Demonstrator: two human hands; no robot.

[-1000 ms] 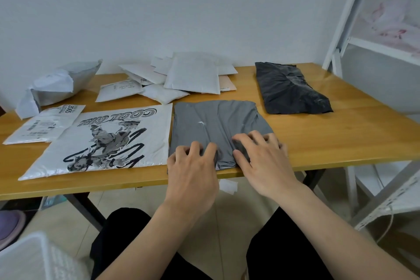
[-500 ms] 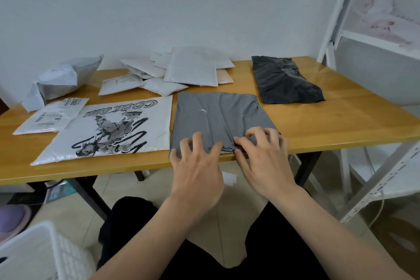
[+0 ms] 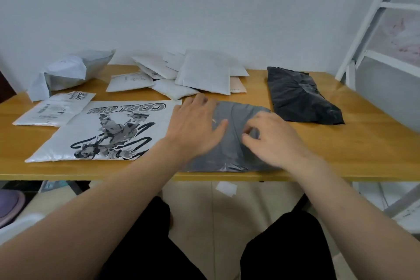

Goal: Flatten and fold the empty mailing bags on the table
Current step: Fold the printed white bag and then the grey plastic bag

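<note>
Grey mailing bag (image 3: 236,143) flat at the near edge of the wooden table (image 3: 341,150), just right of a white printed bag (image 3: 109,132). Left hand (image 3: 193,129) spread palm-down on its left part, fingers extended, gripping nothing. Right hand (image 3: 272,141) on its right part, fingers curled; whether pinching a fold of the plastic, cannot tell. Black bag (image 3: 300,98) lying beyond to the right, white mailers (image 3: 200,75) piled at the back.
</note>
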